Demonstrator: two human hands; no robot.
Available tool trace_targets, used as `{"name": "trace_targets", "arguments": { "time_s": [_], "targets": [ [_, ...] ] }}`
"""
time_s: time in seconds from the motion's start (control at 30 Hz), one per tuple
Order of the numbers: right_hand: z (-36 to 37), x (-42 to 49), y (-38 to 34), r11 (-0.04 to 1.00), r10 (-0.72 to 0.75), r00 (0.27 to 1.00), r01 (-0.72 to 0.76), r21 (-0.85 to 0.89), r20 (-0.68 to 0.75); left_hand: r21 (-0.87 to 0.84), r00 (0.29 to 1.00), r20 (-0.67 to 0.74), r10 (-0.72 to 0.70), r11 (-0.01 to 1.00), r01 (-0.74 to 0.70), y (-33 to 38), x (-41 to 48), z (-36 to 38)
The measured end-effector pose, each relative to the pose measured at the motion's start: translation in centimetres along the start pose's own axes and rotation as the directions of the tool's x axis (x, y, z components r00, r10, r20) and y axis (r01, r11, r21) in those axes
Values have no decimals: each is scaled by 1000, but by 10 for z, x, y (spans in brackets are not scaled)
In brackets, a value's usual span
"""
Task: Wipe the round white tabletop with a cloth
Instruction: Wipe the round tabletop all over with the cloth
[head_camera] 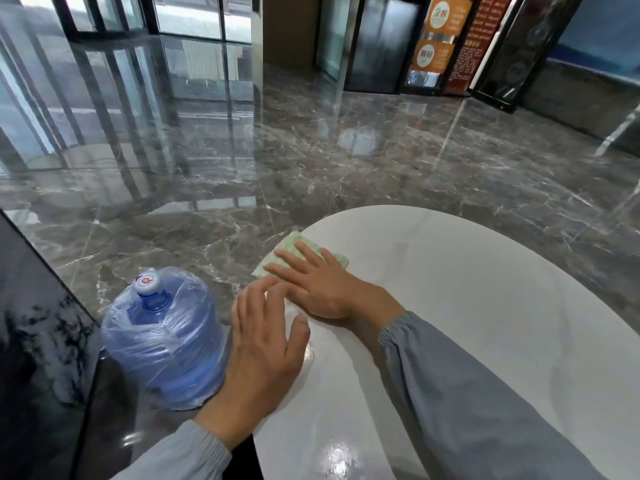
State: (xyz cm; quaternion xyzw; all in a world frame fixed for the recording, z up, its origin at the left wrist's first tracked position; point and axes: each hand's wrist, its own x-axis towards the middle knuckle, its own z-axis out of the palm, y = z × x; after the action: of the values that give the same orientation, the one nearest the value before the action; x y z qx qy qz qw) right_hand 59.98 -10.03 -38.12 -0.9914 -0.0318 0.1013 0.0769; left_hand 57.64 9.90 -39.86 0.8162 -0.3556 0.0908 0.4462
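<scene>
Right hand (318,289) flat, fingers straight and spread, pressing green cloth (298,245) onto white tabletop (485,306). Cloth under its fingers, far corner hanging past table edge. Left hand (263,348) just beside right, nearer viewer, palm down over table edge, fingers spread and loosely bent, holding nothing. Blue water jug (166,337) on marble floor (311,161), left of left hand.

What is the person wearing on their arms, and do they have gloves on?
The left sleeve and right sleeve are long, grey-blue, with gathered stretchy cuffs. No gloves: the left hand and right hand are bare, no rings showing.
</scene>
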Motion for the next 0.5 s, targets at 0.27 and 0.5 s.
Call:
{"name": "trace_targets", "arguments": {
  "time_s": [0.27,0.5],
  "targets": [
    [27,-112,-73,999,-39,999,39,18,-23,-138,997,-48,65,988,-71,2,-5,-6],
    [56,-212,-114,986,159,987,-157,55,-35,-42,787,426,446,879,-476,18,-13,-13]
  ]
}}
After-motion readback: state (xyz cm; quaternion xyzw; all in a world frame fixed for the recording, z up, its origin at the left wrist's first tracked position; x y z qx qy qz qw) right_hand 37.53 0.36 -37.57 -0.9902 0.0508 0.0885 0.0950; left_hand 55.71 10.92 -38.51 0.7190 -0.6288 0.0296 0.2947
